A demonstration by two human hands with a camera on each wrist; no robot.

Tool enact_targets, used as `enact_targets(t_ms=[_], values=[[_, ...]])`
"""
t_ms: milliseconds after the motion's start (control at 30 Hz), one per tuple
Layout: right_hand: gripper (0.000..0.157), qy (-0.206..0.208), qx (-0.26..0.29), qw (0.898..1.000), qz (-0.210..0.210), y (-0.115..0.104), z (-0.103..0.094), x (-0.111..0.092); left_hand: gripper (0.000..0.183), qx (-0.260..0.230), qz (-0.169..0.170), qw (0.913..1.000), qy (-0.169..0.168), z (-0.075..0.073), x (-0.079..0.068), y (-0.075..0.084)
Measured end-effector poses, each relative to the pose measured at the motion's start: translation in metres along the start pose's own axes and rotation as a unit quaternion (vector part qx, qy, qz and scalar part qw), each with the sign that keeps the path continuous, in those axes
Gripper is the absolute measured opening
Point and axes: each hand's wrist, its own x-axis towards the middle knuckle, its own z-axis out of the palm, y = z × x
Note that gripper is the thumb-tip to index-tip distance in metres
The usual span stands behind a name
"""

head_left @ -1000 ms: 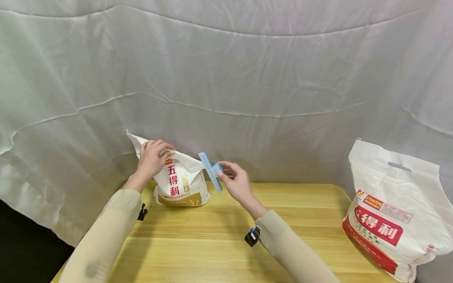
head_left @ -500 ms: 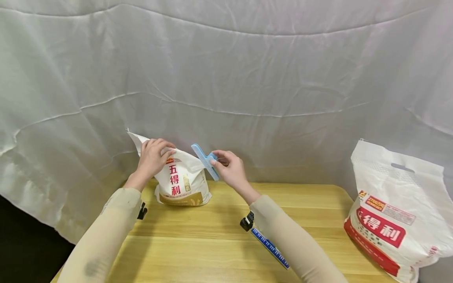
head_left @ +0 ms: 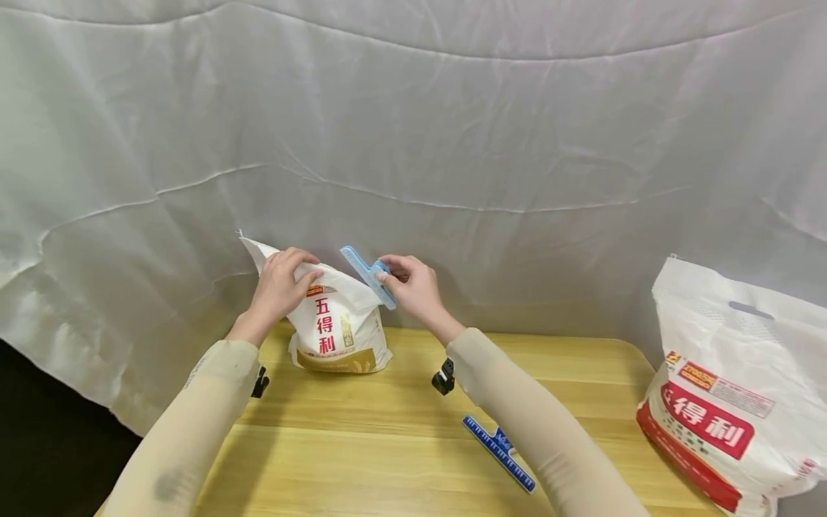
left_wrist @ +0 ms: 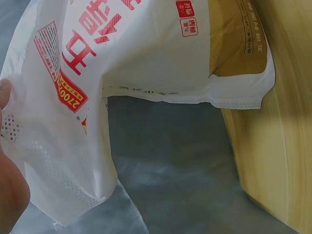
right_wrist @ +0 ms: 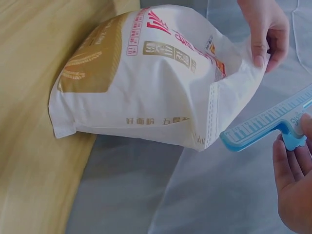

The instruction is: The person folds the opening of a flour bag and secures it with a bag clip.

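Note:
A white flour bag (head_left: 345, 330) with red lettering and a gold-brown base stands at the table's back left, its top folded over to the side. My left hand (head_left: 282, 283) grips the folded top, thumb in front; in the left wrist view only part of this hand (left_wrist: 12, 180) shows at the edge. Between right thumb and fingers I hold a light blue ruler-edged bag clip (head_left: 367, 274) by its handle; the right hand (head_left: 416, 291) is just right of the bag. The right wrist view shows the clip's (right_wrist: 265, 122) end close to the bag's stitched corner (right_wrist: 212, 114).
A dark blue ruler-edged clip (head_left: 499, 452) lies on the wooden table (head_left: 362, 438) beside my right forearm. At the right, a larger white flour bag (head_left: 711, 402) with a red label and a handle slot stands upright. Grey cloth (head_left: 452, 143) hangs behind the table.
My right hand has moved up and left with the light blue clip, toward the bag's folded top. The dark blue clip has come into view from behind the right arm. My left hand keeps its grip.

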Motion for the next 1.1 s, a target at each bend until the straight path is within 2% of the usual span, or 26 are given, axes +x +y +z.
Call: enact_targets(t_ms=[233,500,800,967,1100], values=[[0.029,-0.02,-0.027,0.999,-0.01,-0.003,0.006,0.012,0.017,-0.013,0.005,0.9997,0.018,0.0,-0.001,0.001],[0.025,-0.02,-0.059,0.998,-0.016,-0.002,0.011,0.022,0.013,0.014,-0.016,0.9998,0.004,0.002,0.001,0.006],[0.017,0.007,-0.052,0.998,-0.015,-0.001,0.021,0.026,0.012,0.041,-0.015,0.9987,0.026,0.003,0.001,0.01],[0.016,-0.002,-0.052,0.998,-0.03,0.001,0.027,0.027,0.013,0.043,-0.029,0.9983,0.027,0.001,0.003,0.011],[0.015,-0.007,-0.049,0.998,-0.026,0.004,0.031,0.028,0.014,0.042,-0.036,0.9981,0.026,0.001,0.004,0.013]])
